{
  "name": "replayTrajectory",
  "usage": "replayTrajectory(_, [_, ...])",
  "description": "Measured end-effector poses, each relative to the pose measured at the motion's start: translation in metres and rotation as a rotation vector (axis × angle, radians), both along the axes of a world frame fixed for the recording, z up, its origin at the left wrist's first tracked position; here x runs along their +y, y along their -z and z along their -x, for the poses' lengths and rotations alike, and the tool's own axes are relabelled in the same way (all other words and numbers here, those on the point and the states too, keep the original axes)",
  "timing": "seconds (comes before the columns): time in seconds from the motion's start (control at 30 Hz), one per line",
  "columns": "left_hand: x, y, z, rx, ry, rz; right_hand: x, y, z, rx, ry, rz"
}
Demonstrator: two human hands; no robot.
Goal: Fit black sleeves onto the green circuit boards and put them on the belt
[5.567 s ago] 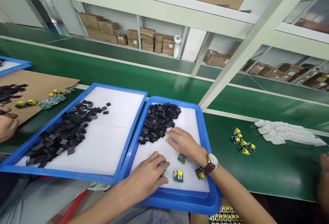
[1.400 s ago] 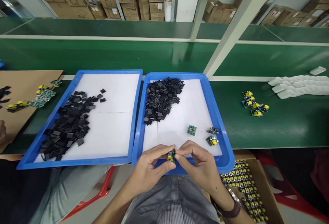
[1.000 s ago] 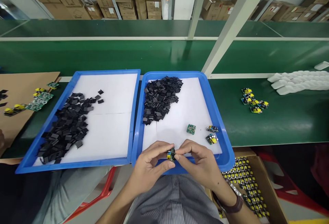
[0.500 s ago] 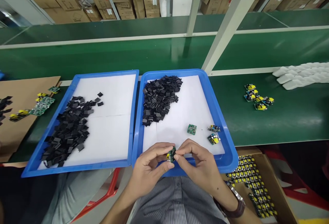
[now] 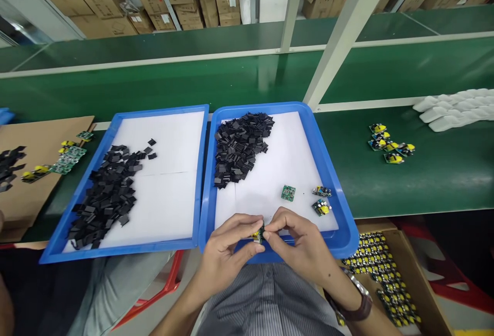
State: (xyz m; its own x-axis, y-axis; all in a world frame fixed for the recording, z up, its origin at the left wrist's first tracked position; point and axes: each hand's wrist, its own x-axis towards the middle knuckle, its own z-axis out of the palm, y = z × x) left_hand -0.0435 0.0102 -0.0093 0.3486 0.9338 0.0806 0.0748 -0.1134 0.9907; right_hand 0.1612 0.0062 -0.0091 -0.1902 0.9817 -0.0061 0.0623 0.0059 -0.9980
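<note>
Between my two hands, over the near edge of the right blue tray, is a small circuit board with a yellow part on it. My left hand grips the board between thumb and fingers. My right hand is closed in a pinch at the board's right face; whether a small piece sits in that pinch is hidden. Beyond my hands, a green circuit board lies flat on the tray's white lining. Two more boards with parts, one upper and one lower, lie to its right.
Black pieces are heaped in the right tray, and more black pieces in the left tray. Boards lie on the green bench at right. A carton below holds rows of boards. A post rises behind the tray.
The held board has turned so that it shows more edge-on. Both hands stay in nearly the same place, and the view has shifted slightly.
</note>
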Motion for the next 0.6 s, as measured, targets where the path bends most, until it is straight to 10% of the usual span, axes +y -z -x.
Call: replayTrajectory(0.6, [-0.0062,0.0029,-0.0020,0.108,-0.025,-0.122,-0.0080,0.0058,0.0087,0.100,0.106,0.030])
